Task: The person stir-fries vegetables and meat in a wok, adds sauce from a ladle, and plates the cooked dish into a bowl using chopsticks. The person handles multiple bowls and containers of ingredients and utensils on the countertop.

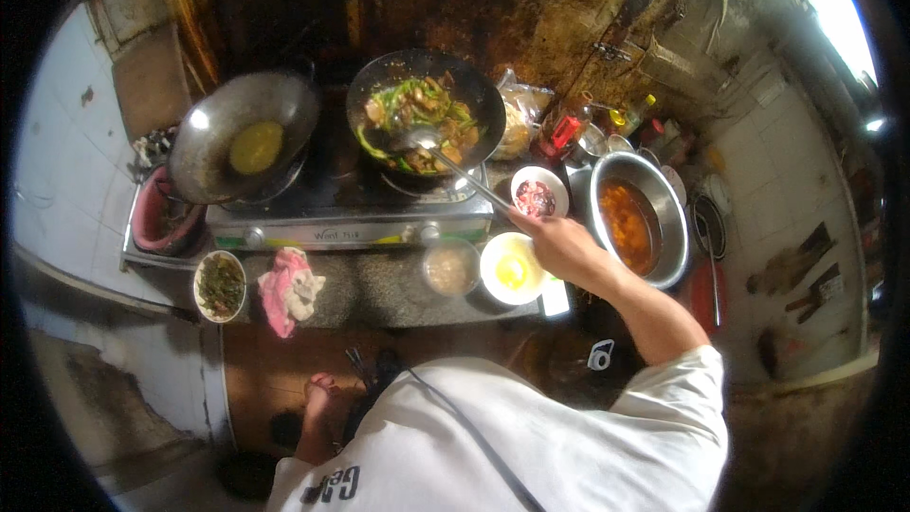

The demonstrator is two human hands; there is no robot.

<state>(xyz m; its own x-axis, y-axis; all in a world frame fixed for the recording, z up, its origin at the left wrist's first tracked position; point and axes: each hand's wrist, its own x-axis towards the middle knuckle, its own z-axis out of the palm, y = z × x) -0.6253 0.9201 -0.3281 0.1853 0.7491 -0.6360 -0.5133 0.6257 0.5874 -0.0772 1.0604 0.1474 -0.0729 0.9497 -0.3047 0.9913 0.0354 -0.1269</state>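
Observation:
My right hand grips the handle of a metal ladle. The ladle's bowl rests among sliced pieces and green vegetables in the right-hand wok, on a two-burner gas stove. Below the wrist is a white bowl of yellow egg-like liquid; a small white bowl with dark red pieces sits just beyond the fingers. Low beside my body hangs my left hand; its fingers look curled, but whether it holds anything is unclear. A second wok, tilted on the left burner, contains a pool of yellowish liquid.
A steel basin of orange-red stew stands at the right, with bottles behind it. Along the counter's front edge are a bowl of dark greens, a pink-and-white cloth and a bowl of pale contents. A pink container sits far left.

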